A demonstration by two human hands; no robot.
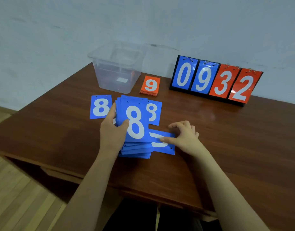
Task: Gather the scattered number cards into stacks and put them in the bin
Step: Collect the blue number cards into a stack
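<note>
Brown wooden tabletop (210, 130) against a pale wall. Blue stack (135, 127) topped by an "8", gripped at its left edge in the left hand (112, 130). Sideways blue card (161, 141) pinched by the right hand (183, 136): best slid flat onto the stack, edges squared. Two loose blue cards behind, one reading "8". Orange stack (150, 86) reading "9". Clear bin (116, 67) beyond. Scoreboard (215, 80) reading "0932".

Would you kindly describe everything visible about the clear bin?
The bin is a clear, slightly frosted plastic tub with a flared rim and sides tapering downward. It stands upright and open at the table's far edge, near the wall. A white label shows low down. Neither hand touches it; the orange stack lies just beside it.
</note>
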